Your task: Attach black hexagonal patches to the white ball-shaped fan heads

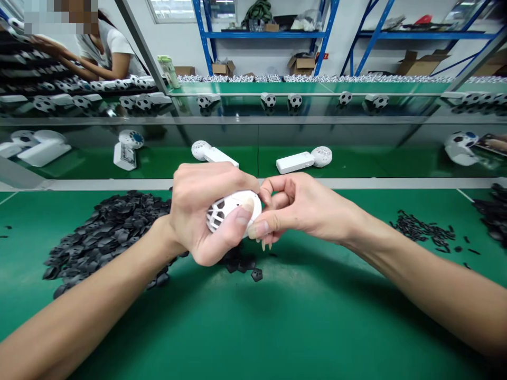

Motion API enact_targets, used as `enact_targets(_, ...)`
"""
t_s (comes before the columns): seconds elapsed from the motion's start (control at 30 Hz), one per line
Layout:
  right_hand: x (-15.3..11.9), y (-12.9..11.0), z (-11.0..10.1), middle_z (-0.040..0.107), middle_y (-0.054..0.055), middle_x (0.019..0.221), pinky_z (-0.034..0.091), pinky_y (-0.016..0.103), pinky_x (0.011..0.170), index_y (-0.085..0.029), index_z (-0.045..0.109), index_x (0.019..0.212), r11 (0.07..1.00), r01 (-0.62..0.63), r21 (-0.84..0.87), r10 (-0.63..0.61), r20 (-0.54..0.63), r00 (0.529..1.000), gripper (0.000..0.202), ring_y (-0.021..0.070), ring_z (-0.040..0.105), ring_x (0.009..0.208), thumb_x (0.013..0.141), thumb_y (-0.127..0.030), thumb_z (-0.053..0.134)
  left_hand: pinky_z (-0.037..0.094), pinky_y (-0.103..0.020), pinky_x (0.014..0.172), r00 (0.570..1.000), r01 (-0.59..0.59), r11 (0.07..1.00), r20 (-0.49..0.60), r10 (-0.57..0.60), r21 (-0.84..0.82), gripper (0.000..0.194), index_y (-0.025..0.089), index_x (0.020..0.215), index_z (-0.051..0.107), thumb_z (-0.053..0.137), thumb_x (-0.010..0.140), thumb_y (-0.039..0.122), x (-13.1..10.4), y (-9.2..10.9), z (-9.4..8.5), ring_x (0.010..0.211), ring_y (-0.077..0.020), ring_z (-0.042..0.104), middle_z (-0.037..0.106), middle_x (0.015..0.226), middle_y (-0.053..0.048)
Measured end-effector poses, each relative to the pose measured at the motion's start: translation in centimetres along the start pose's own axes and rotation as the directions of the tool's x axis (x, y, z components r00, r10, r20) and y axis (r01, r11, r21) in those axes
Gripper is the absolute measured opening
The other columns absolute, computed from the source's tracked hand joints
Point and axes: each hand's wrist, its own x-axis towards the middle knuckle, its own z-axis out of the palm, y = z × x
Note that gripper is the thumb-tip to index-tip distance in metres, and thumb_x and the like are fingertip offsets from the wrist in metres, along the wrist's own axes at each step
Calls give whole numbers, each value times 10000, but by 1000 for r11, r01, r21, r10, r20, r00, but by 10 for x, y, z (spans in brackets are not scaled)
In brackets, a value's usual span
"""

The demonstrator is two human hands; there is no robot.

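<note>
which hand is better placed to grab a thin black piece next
Right hand, probably: the thin black pieces lie on its side, while the left hand grips the white shell.

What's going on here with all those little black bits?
Someone's left hand holds a round white part with holes in it, while the right hand has its fingers at the edge. A pile of black pieces lies on the green table. Another person is at the upper left.
</note>
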Motion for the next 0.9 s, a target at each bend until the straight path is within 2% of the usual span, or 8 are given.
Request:
enact_targets(0.27, -3, 3, 5, 738, -32, 601, 626, 265, 616, -206, 596, 802, 988, 135, -69, -141, -78, 987, 541, 176, 757, 618, 622, -360, 1083, 419, -347, 484, 998, 64, 998, -28, -64, -3, 214, 233, 835, 718, 587, 941, 366, 0, -2, 0, 501, -177, 588, 694, 650, -39)
enact_targets(0.37, -1, 4, 4, 756, -17, 623, 613, 264, 617, -203, 603, 806, 984, 152, -90, -159, -72, 985, 544, 172, 748, 620, 626, -394, 1079, 411, -327, 484, 998, 57, 998, -14, -57, -2, 238, 222, 840, 720, 586, 960, 378, -2, -3, 0, 497, -162, 574, 695, 648, -38)
enact_targets(0.5, 2, 5, 1, 759, -11, 629, 615, 272, 631, -203, 589, 791, 986, 148, -78, -152, -51, 987, 577, 178, 754, 640, 596, -423, 1085, 438, -310, 493, 990, 138, 988, -13, -139, -63, 252, 223, 848, 727, 577, 998, 360, -4, -3, 0, 492, -155, 586, 711, 669, -32)
enact_targets(0.63, 2, 6, 6, 748, -10, 625, 593, 277, 625, -202, 584, 764, 990, 126, -55, -130, -64, 990, 595, 177, 739, 630, 568, -449, 1088, 472, -292, 512, 993, 113, 988, -33, -117, -108, 264, 194, 850, 735, 579, 989, 356, -6, -4, 2, 542, -163, 631, 716, 686, -44)
enact_targets(0.8, -6, 8, 21, 734, -45, 646, 558, 294, 708, -208, 656, 788, 963, 262, -68, -269, -155, 950, 515, 157, 704, 667, 585, -410, 1084, 479, -338, 539, 979, 104, 959, -142, -145, -265, 313, 188, 840, 748, 596, 972, 428, -9, -8, 7, 566, -196, 628, 713, 707, -78)
enact_targets(0.9, -10, 7, 25, 734, -44, 642, 529, 299, 678, -217, 685, 796, 961, 256, -104, -271, -175, 947, 471, 158, 679, 644, 615, -422, 1069, 464, -337, 522, 978, 71, 959, -171, -122, -276, 300, 197, 845, 750, 601, 964, 428, -10, -10, 9, 551, -193, 606, 710, 696, -78)
